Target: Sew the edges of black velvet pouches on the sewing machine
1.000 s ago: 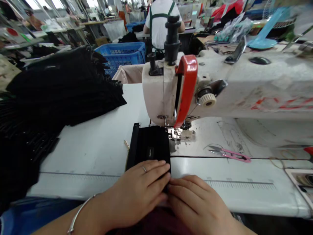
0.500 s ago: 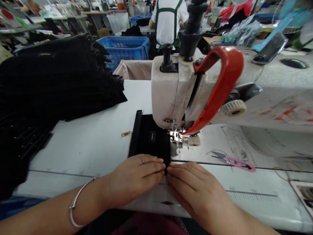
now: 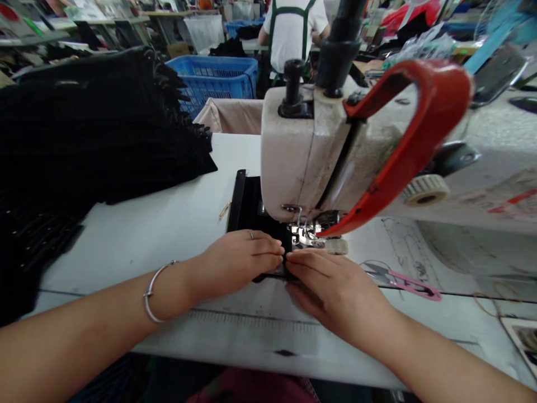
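Note:
A black fabric piece (image 3: 248, 208) with a small label lies flat on the table, its right edge at the presser foot (image 3: 302, 236) of a sewing machine (image 3: 289, 151). My left hand (image 3: 235, 260) rests on its near part, fingers together, a ring on one finger. My right hand (image 3: 335, 285) has its fingertips at the near right edge of the fabric, just below the foot, almost touching the left fingertips. A gold zipper pull (image 3: 225, 210) sticks out at the fabric's left side. What lies under the fingers is hidden.
A large pile of black pieces (image 3: 96, 129) covers the left side of the table (image 3: 138, 240). Pink-handled thread snips (image 3: 413, 284) lie at the right. Beyond the table stand a cloth-lined bin (image 3: 239, 116) and a blue crate (image 3: 218, 75). A person (image 3: 293, 39) is farther back.
Both hands have moved forward, and the fabric has slid away from me along the presser foot. The zipper pull has swung to a steeper angle. The red lever appears larger and farther right.

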`<action>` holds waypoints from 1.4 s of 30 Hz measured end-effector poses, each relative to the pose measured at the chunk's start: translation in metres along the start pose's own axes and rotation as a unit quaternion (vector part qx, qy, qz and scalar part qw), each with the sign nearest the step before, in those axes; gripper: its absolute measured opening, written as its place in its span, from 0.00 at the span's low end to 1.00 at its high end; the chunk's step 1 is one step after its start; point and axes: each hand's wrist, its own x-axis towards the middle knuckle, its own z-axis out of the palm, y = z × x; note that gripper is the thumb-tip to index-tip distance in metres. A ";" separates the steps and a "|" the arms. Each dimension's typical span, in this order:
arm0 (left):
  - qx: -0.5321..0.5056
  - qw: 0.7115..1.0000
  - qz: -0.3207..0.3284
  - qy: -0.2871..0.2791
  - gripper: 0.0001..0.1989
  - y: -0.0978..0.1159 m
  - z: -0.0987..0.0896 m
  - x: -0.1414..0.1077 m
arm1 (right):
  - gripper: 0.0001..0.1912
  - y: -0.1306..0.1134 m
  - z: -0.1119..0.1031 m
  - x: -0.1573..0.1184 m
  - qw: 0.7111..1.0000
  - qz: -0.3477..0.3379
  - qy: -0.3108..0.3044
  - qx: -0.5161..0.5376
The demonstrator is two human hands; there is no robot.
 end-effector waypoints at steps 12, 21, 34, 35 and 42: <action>0.027 0.999 -0.042 0.014 0.13 -0.031 0.009 0.019 | 0.16 0.009 0.007 0.002 0.999 0.016 0.009 -0.038; -0.007 0.996 -0.093 0.006 0.12 -0.037 0.012 0.020 | 0.13 0.010 0.008 0.006 0.999 0.000 0.033 -0.012; -0.002 0.994 -0.111 -0.003 0.14 -0.042 0.017 0.018 | 0.12 0.011 0.010 0.008 1.000 0.006 0.029 -0.001; 0.001 0.993 -0.114 -0.005 0.14 -0.041 0.016 0.019 | 0.12 0.011 0.010 0.009 1.000 0.006 0.031 -0.001; -0.034 0.980 -0.187 -0.064 0.14 -0.006 -0.017 0.023 | 0.14 0.013 0.011 0.004 0.999 0.007 0.043 0.005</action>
